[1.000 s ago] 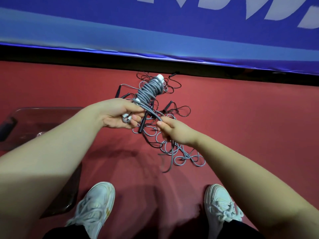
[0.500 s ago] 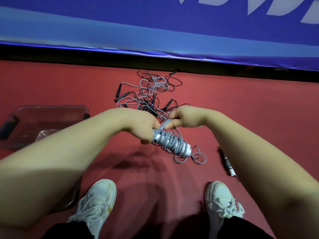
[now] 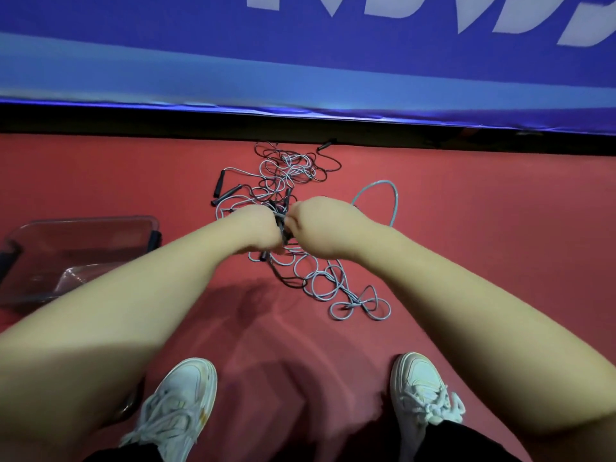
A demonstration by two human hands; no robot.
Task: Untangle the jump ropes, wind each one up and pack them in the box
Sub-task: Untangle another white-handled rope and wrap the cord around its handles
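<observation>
Left hand (image 3: 256,228) and right hand (image 3: 316,225): both fisted, knuckles meeting, gripping one black handle (image 3: 281,225), whose long axis runs near-to-far. One grey rope (image 3: 396,205) loops out rightward. Rope tangle (image 3: 286,171) lies on the red floor (image 3: 466,228) towards its far edge; rope count unclear. One clear box (image 3: 83,228) at the left.

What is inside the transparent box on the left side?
Inside the box only a clear, shiny sheet or bag shows, towards its near side. The left forearm covers the near corner, so what lies there cannot be seen.
</observation>
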